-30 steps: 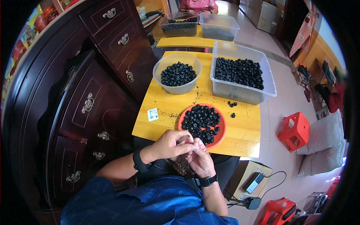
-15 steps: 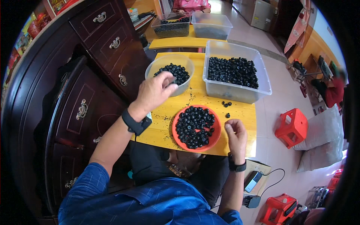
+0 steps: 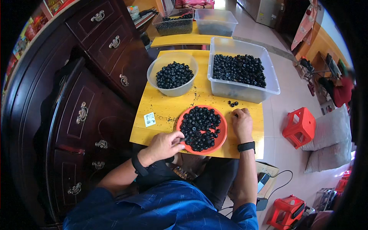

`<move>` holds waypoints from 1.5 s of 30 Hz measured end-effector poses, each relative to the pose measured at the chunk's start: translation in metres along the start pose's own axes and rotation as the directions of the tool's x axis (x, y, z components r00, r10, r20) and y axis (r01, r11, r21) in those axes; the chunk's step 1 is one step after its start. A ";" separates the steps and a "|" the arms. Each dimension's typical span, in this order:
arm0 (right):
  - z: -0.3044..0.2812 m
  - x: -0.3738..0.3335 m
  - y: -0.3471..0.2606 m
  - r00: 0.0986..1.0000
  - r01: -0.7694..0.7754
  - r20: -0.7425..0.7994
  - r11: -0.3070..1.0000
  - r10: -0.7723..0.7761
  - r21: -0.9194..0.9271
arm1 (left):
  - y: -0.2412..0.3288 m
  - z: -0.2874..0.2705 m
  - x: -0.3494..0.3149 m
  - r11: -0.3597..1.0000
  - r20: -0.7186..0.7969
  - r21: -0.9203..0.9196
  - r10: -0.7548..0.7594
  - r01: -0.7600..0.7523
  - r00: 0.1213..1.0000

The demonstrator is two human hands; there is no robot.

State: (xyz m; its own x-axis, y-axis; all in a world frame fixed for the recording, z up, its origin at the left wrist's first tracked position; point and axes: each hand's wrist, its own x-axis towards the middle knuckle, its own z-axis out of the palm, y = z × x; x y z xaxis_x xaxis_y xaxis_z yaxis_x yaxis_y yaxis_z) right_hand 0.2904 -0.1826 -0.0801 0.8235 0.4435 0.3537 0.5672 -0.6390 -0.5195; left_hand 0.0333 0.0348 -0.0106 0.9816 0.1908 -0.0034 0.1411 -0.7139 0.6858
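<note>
My left hand [image 3: 165, 145] is at the left rim of a red plate [image 3: 223, 140] heaped with small black ring-shaped parts [image 3: 201, 124]. Its thumb and fingers are bent toward each other; whatever lies between them is too small to make out. On the yellow table to the right of the plate, my right hand [image 3: 242, 124] has its fingertips closed on a small black part [image 3: 236, 115], mostly covered by the fingers. Behind the plate stand a round clear tub [image 3: 153, 73] and a large rectangular clear bin [image 3: 245, 92], both holding more black parts.
A few loose black parts [image 3: 232, 104] lie before the bin. Dark crumbs and a white label [image 3: 149, 119] are on the yellow table [image 3: 165, 111]. Dark wooden drawers [image 3: 103, 73] flank the left; a red stool [image 3: 299, 127] stands right. Someone sits beyond two farther bins.
My left hand has come from the round tub down to the plate's left rim. My right hand has moved forward, its fingers now over the lone black part.
</note>
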 end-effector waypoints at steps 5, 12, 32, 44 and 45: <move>-0.005 -0.003 -0.001 1.000 -0.007 -0.015 0.998 0.008 0.060 | -0.002 0.011 -0.002 0.996 0.018 0.079 0.039 -0.041 0.999; -0.034 -0.018 -0.072 0.998 0.059 -0.033 0.931 -0.050 0.360 | -0.011 0.015 -0.006 0.986 -0.023 0.101 0.133 -0.130 0.991; 0.020 -0.054 -0.108 0.975 0.213 0.084 0.972 -0.204 -0.104 | -0.013 0.021 -0.006 0.990 0.000 0.045 0.136 -0.136 0.991; 0.014 -0.058 -0.119 0.993 0.100 0.077 0.989 -0.092 -0.106 | -0.016 0.024 -0.007 0.987 -0.020 0.037 0.155 -0.154 0.988; 0.018 -0.058 -0.115 0.991 0.133 0.024 0.982 -0.131 -0.132 | -0.016 0.024 -0.007 0.988 -0.019 0.036 0.153 -0.152 0.988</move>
State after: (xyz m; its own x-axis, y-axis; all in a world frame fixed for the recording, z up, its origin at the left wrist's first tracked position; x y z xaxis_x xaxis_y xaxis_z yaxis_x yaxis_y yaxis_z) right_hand 0.1767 -0.1235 -0.0549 0.7417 0.5386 0.3998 0.6674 -0.6517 -0.3603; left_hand 0.0277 0.0285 -0.0388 0.9891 0.0922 0.1151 -0.0052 -0.7582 0.6520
